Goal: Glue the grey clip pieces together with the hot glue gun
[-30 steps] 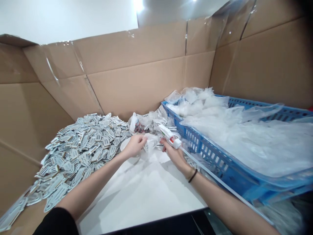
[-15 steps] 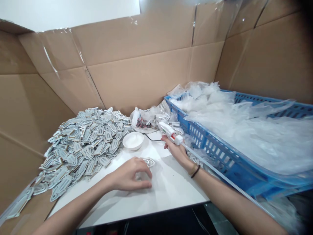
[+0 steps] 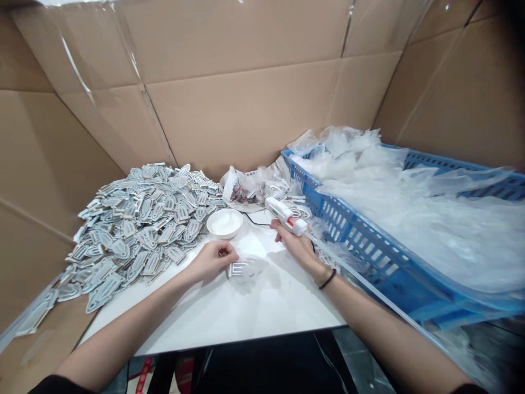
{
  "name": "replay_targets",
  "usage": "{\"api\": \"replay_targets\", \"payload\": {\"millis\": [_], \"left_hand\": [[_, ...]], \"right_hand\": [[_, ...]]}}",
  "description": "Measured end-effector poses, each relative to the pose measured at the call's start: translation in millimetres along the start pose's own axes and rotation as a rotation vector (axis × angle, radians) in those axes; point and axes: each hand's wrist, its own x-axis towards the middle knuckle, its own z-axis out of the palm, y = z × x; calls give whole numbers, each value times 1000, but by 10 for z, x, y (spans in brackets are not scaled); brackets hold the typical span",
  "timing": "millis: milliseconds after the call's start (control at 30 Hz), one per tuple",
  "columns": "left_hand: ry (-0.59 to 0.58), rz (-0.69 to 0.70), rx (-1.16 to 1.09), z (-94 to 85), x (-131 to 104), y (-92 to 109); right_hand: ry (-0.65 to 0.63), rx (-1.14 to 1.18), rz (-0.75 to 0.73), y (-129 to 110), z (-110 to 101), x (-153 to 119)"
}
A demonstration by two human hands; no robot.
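Observation:
My right hand is wrapped round a white hot glue gun with a red part on its body. A long translucent glue stick trails from its rear along my forearm. Over the white tabletop, the fingertips of my left hand pinch the edge of a small grey-and-white flat cutout piece. Clear, filmy plastic lies against the piece's right side, and its exact outline is blurred. Just beyond my left hand stands a shallow white bowl.
A large heap of similar grey-and-white pieces covers the left side. Back centre lies a crumpled plastic bag with small dark-red items. A blue crate of clear plastic bags stands on the right. Cardboard walls enclose the table.
My left hand went from spread fingers to a pinch on the cutout piece's edge, and the piece is now turned. The glue gun stays in my right hand. My view has tilted downward.

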Motion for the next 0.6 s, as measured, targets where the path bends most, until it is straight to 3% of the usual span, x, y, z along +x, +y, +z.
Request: {"api": "replay_targets", "payload": {"millis": [200, 300, 467, 600], "left_hand": [[200, 244, 284, -250, -176, 296], [282, 290, 399, -430, -213, 453], [406, 368, 476, -674, -218, 789], [581, 463, 409, -712, -184, 1171]], "right_hand": [[-5, -25, 14, -4, 40, -1], [-18, -119, -40, 2, 54, 1], [-33, -335, -184, 13, 59, 9], [-82, -464, -279, 7, 59, -1]]}}
